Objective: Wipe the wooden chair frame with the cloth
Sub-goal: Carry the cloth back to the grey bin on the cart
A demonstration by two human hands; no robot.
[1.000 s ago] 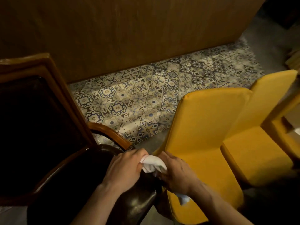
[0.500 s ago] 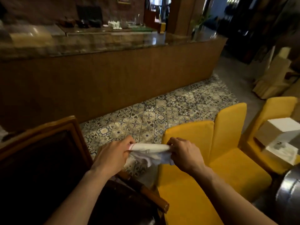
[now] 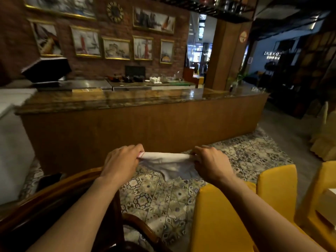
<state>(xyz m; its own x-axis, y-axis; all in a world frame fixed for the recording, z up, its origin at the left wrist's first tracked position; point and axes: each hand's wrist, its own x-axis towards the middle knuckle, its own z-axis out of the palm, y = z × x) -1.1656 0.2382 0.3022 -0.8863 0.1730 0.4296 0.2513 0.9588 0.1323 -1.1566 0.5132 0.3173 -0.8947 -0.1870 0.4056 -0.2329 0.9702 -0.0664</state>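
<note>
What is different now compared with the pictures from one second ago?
Both hands lifted the white cloth up off the dark wooden chair and pulled it wide. The left hand and right hand moved apart. Unchanged: each hand holds one end; the yellow chair stays put.

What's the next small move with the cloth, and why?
Probably lower the white cloth onto the dark wooden chair frame at lower left. The left hand and right hand hold it stretched in mid-air above the patterned tile floor, touching no wood.
</note>
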